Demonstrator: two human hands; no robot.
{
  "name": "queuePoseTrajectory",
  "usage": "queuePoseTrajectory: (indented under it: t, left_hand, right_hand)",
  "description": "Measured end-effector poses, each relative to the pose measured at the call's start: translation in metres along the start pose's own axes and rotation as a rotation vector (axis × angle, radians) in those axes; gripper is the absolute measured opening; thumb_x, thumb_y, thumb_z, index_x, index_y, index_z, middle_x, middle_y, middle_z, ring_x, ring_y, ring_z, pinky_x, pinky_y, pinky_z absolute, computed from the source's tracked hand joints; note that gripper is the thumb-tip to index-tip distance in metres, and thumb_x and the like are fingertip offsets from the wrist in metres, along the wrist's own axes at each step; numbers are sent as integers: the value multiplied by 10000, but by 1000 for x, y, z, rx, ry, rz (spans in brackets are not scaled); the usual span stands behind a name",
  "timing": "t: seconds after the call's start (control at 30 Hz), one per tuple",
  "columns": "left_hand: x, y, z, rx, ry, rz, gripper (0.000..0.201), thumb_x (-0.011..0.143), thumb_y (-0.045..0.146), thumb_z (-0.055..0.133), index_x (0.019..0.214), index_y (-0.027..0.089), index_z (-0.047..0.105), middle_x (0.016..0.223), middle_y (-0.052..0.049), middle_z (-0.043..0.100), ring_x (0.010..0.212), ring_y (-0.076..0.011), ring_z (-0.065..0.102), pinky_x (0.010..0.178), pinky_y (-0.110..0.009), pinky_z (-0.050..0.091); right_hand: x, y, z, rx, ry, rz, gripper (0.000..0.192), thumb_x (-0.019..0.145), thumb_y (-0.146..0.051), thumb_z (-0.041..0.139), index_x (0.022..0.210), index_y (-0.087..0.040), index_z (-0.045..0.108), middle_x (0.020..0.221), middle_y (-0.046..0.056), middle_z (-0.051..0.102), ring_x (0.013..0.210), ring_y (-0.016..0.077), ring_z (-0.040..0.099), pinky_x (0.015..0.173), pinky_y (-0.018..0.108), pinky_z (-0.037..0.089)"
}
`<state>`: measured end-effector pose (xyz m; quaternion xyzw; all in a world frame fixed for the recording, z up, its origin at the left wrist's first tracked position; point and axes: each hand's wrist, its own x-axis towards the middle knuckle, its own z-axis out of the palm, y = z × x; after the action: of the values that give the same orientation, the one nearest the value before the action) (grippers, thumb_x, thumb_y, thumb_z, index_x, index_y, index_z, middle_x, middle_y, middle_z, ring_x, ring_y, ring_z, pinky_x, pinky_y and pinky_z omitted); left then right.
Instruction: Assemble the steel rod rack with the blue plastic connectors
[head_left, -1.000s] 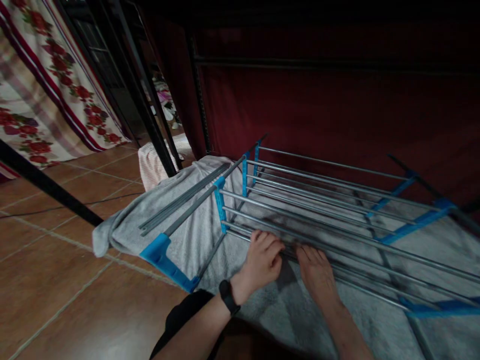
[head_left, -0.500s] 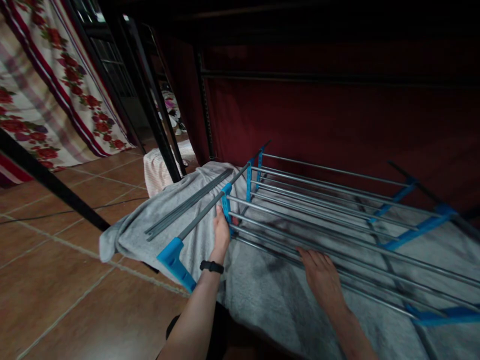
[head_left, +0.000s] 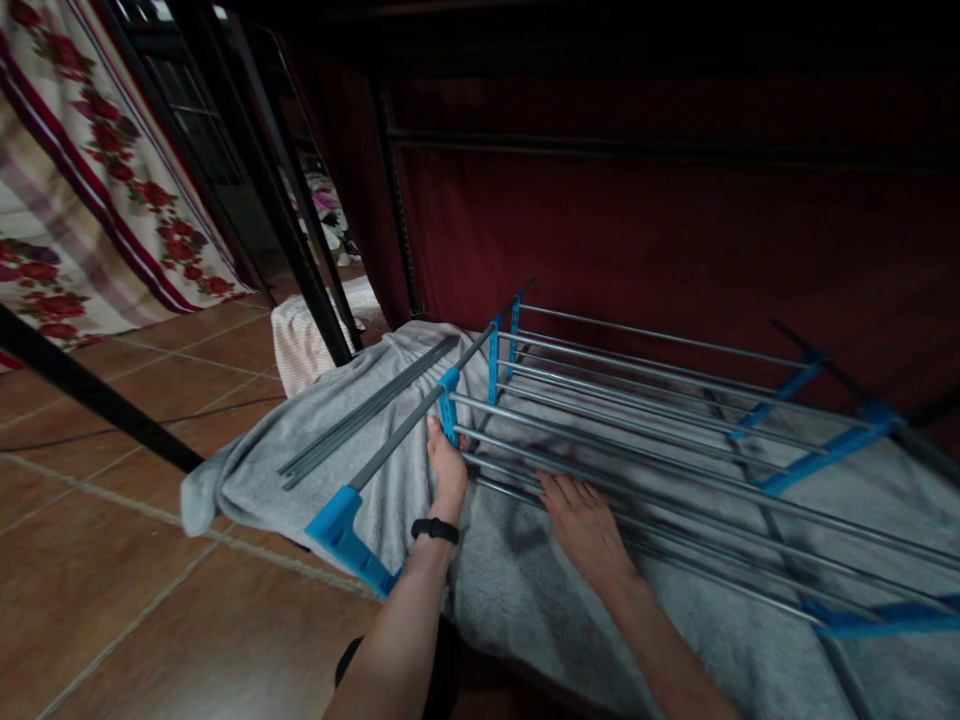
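Observation:
A rack (head_left: 630, 425) of grey metal tubes with blue plastic brackets lies on a grey blanket. My left hand (head_left: 448, 468) is closed round a blue bracket (head_left: 448, 400) at the rack's left side, thumb towards the left; its other fingers are partly hidden behind the bracket. Over the near tubes rests my right hand (head_left: 583, 520), fingers stretched out and fingertips at a tube. A blue corner piece (head_left: 349, 540) caps the near end of the left upright tube (head_left: 397, 437). Several loose grey tubes (head_left: 367, 412) lie side by side left of the rack.
The grey blanket (head_left: 510, 600) covers the low surface under the rack. Dark metal posts (head_left: 262, 190) stand at left, and a dark red cloth (head_left: 637, 240) hangs behind. A floral curtain (head_left: 112, 170) hangs over the tiled floor (head_left: 97, 560), where a cable (head_left: 150, 425) runs.
My right hand has slid left along the tubes, closer to my left hand. My left hand stays on the bracket. The view has shifted slightly.

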<state>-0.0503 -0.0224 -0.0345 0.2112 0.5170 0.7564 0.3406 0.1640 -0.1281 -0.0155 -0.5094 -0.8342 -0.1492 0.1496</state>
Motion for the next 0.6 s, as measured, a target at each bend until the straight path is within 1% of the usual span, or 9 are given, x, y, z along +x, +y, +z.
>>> queuePoseTrajectory:
  t: [0.13, 0.23, 0.33, 0.53, 0.6]
  left_hand:
    - [-2, 1, -1, 5, -17, 22, 646, 836, 829, 470, 598, 230, 432, 506, 42, 427, 452, -101, 410, 460, -242, 373]
    - [-4, 2, -1, -1, 1, 11, 643, 816, 830, 507, 599, 229, 435, 523, 43, 430, 463, -99, 413, 455, -238, 369]
    - [-6, 3, 0, 7, 3, -4, 644, 821, 822, 504, 583, 228, 423, 520, 37, 429, 465, -99, 416, 438, -235, 352]
    - [-6, 9, 4, -31, 27, -49, 540, 860, 695, 557, 620, 223, 449, 505, 59, 408, 436, -85, 388, 418, -214, 335]
    - [-4, 11, 4, -42, 47, -75, 516, 870, 662, 559, 629, 222, 436, 509, 63, 406, 432, -79, 390, 418, -203, 334]
  right_hand:
    - [11, -2, 4, 1, -78, -6, 390, 1008, -124, 449, 1360, -216, 590, 1085, 73, 730, 934, 189, 680, 833, 320, 504]
    - [10, 2, 4, 5, -130, -18, 431, 999, -98, 431, 1384, -220, 579, 1118, 74, 728, 950, 183, 683, 843, 301, 501]
    - [9, 5, 2, 15, -167, -18, 439, 1008, -105, 413, 1396, -232, 575, 1137, 67, 729, 959, 178, 687, 856, 287, 501]
    - [8, 11, 4, 33, -181, -17, 450, 1012, -127, 421, 1419, -251, 569, 1181, 71, 739, 990, 173, 704, 856, 264, 513]
    - [3, 17, 7, 29, -189, 4, 453, 1010, -130, 425, 1415, -263, 580, 1188, 66, 748, 964, 163, 719, 835, 253, 521]
